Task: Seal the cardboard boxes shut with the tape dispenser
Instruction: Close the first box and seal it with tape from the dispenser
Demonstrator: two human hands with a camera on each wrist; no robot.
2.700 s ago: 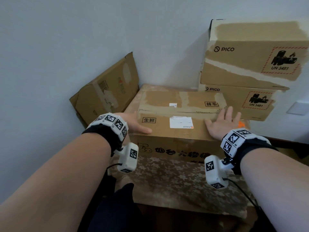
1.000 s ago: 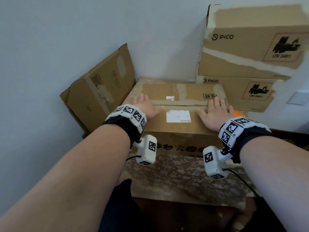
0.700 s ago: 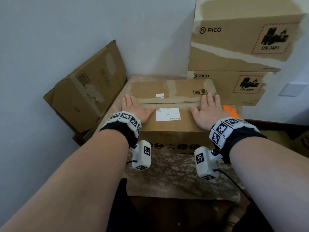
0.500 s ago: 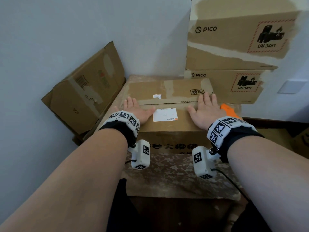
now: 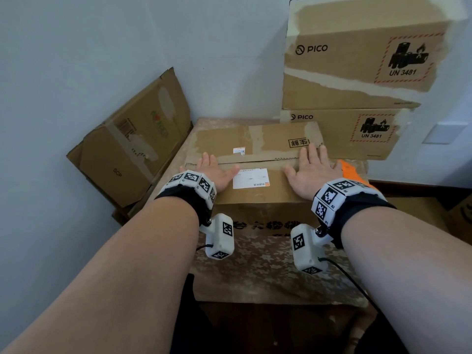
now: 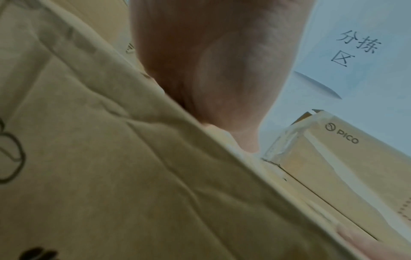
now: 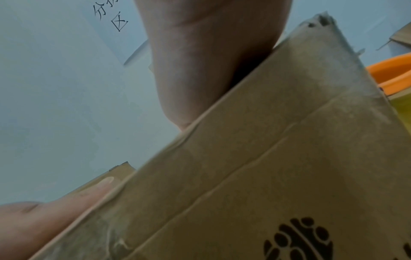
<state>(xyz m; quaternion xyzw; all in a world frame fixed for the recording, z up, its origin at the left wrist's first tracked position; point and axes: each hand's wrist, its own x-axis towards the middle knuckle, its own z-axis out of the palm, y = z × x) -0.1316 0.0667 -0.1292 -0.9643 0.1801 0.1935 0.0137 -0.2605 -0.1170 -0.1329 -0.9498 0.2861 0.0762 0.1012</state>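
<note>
A brown cardboard box (image 5: 258,192) with a white shipping label lies on the patterned table top, its two top flaps folded down and meeting at a seam. My left hand (image 5: 215,172) lies flat on the near flap at its left end. My right hand (image 5: 311,172) presses flat on the near flap at its right end, fingertips reaching the seam. An orange tape dispenser (image 5: 351,172) peeks out just right of my right hand, mostly hidden; its orange edge (image 7: 391,72) shows in the right wrist view. The box's side (image 6: 133,176) (image 7: 266,176) fills both wrist views.
Two stacked PICO boxes (image 5: 357,72) stand at the back right against the wall. A flattened carton (image 5: 132,141) leans on the wall at the left. The table's patterned cloth (image 5: 268,272) extends in front of the box.
Both hands moved from the box's sides up onto the near flap and have stayed flat there. The head view has shifted a little.
</note>
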